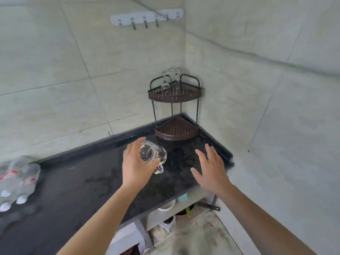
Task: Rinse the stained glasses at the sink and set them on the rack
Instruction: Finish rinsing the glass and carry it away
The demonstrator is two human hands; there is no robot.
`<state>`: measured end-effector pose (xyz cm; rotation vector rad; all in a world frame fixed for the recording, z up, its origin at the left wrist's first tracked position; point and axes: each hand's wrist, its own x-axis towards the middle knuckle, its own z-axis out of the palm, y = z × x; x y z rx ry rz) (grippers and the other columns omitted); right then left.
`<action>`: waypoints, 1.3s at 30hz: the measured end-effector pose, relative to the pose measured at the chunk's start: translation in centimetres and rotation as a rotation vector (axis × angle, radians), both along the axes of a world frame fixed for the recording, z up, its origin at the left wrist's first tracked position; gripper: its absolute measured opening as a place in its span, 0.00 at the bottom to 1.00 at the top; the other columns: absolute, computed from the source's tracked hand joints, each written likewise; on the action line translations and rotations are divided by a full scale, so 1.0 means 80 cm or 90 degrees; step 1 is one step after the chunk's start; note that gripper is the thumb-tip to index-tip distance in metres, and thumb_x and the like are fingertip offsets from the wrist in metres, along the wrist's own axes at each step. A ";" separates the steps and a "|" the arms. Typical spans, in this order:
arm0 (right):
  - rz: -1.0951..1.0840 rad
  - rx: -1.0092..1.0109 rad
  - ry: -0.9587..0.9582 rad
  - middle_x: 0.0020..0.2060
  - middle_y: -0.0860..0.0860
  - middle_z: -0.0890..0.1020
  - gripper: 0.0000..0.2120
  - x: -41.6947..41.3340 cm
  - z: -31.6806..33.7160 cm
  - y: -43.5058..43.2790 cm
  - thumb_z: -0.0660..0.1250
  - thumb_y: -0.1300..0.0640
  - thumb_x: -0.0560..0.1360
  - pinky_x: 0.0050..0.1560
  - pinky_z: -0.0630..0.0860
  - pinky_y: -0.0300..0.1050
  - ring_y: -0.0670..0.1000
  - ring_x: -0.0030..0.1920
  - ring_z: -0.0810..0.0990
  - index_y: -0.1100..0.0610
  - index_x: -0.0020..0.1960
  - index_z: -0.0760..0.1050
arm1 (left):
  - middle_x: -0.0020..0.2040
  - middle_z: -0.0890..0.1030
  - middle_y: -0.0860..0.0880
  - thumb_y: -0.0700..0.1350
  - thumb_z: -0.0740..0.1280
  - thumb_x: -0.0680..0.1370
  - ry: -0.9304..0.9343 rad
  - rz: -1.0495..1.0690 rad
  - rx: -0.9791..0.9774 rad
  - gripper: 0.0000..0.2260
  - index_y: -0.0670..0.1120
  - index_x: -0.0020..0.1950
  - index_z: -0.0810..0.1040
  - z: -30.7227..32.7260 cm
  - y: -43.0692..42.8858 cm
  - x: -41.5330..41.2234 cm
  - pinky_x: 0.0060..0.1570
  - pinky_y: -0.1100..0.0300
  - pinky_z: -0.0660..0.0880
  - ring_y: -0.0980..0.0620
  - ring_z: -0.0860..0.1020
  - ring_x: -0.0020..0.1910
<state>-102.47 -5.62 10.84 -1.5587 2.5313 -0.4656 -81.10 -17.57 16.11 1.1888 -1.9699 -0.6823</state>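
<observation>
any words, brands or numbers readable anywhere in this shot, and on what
No text can be read in this view.
Red and white labels on the plastic bottles: too blurred to read.
The glass mug in the left hand, the rack and the hook strip: no print visible.

The brown two-tier corner rack (174, 96) stands in the far right corner of my black stone bench (73, 181), clear glasses (173, 78) on its upper tier. Before it my left hand (136, 162) holds a clear glass mug (152, 153), with my right hand (211, 168) to its right.
</observation>
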 end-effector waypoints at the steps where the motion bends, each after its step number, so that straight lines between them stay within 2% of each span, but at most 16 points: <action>1: -0.011 0.001 0.005 0.82 0.56 0.45 0.32 -0.023 0.004 -0.021 0.59 0.41 0.82 0.79 0.49 0.57 0.59 0.82 0.44 0.50 0.82 0.53 | 0.68 0.74 0.53 0.48 0.80 0.68 0.013 -0.010 -0.002 0.35 0.55 0.72 0.69 -0.001 -0.026 -0.025 0.66 0.54 0.68 0.50 0.70 0.68; 6: 0.001 0.041 0.053 0.82 0.57 0.43 0.33 -0.121 0.037 -0.124 0.58 0.42 0.83 0.79 0.45 0.58 0.60 0.82 0.40 0.51 0.82 0.51 | 0.65 0.73 0.53 0.47 0.79 0.68 0.076 -0.035 -0.014 0.34 0.55 0.71 0.69 0.029 -0.142 -0.130 0.64 0.51 0.72 0.50 0.71 0.66; 12: 0.009 0.008 0.059 0.82 0.57 0.44 0.34 -0.216 0.092 -0.254 0.60 0.44 0.82 0.79 0.46 0.58 0.59 0.82 0.41 0.52 0.82 0.50 | 0.62 0.74 0.53 0.47 0.78 0.68 0.113 -0.057 -0.079 0.32 0.53 0.70 0.70 0.099 -0.272 -0.244 0.62 0.53 0.71 0.49 0.71 0.64; 17: 0.057 -0.034 0.041 0.82 0.56 0.44 0.37 -0.276 0.102 -0.349 0.62 0.45 0.81 0.79 0.46 0.57 0.58 0.82 0.41 0.53 0.83 0.48 | 0.63 0.73 0.54 0.47 0.78 0.68 0.058 -0.086 -0.089 0.34 0.52 0.70 0.66 0.123 -0.341 -0.326 0.63 0.50 0.72 0.49 0.71 0.65; 20: 0.086 -0.002 0.034 0.82 0.55 0.43 0.38 -0.311 0.090 -0.388 0.61 0.42 0.81 0.79 0.46 0.58 0.58 0.82 0.40 0.53 0.83 0.46 | 0.65 0.74 0.50 0.48 0.78 0.68 -0.021 -0.092 -0.087 0.35 0.50 0.70 0.66 0.124 -0.373 -0.368 0.66 0.50 0.71 0.50 0.71 0.65; 23: 0.113 0.033 0.034 0.82 0.55 0.38 0.43 -0.340 0.064 -0.398 0.61 0.39 0.80 0.80 0.44 0.58 0.58 0.81 0.36 0.52 0.83 0.40 | 0.66 0.74 0.49 0.48 0.79 0.68 -0.100 -0.106 -0.068 0.36 0.49 0.71 0.67 0.130 -0.397 -0.404 0.63 0.56 0.70 0.50 0.72 0.66; 27: 0.154 -0.002 0.081 0.78 0.53 0.27 0.54 -0.354 0.029 -0.393 0.66 0.36 0.75 0.80 0.39 0.53 0.56 0.78 0.28 0.50 0.80 0.28 | 0.66 0.74 0.50 0.48 0.80 0.67 -0.207 -0.154 -0.044 0.37 0.48 0.72 0.67 0.132 -0.419 -0.452 0.59 0.57 0.71 0.51 0.73 0.63; 31: 0.169 -0.034 0.085 0.78 0.52 0.26 0.56 -0.359 0.023 -0.393 0.67 0.36 0.74 0.78 0.36 0.49 0.54 0.78 0.26 0.51 0.80 0.28 | 0.68 0.72 0.46 0.47 0.78 0.68 -0.281 -0.175 -0.047 0.37 0.45 0.73 0.66 0.126 -0.425 -0.489 0.56 0.59 0.70 0.47 0.74 0.63; 36: 0.182 -0.042 0.094 0.77 0.52 0.25 0.55 -0.364 0.017 -0.393 0.65 0.36 0.75 0.77 0.33 0.47 0.52 0.77 0.24 0.55 0.80 0.27 | 0.69 0.69 0.44 0.50 0.76 0.71 -0.299 -0.162 -0.070 0.33 0.45 0.73 0.71 0.123 -0.437 -0.518 0.61 0.52 0.74 0.44 0.75 0.64; 39: 0.192 -0.038 0.096 0.77 0.52 0.25 0.55 -0.366 0.018 -0.391 0.64 0.37 0.76 0.77 0.32 0.46 0.51 0.77 0.23 0.57 0.80 0.27 | 0.71 0.69 0.44 0.51 0.74 0.74 -0.305 -0.145 -0.077 0.30 0.45 0.74 0.72 0.117 -0.444 -0.520 0.64 0.51 0.73 0.44 0.74 0.66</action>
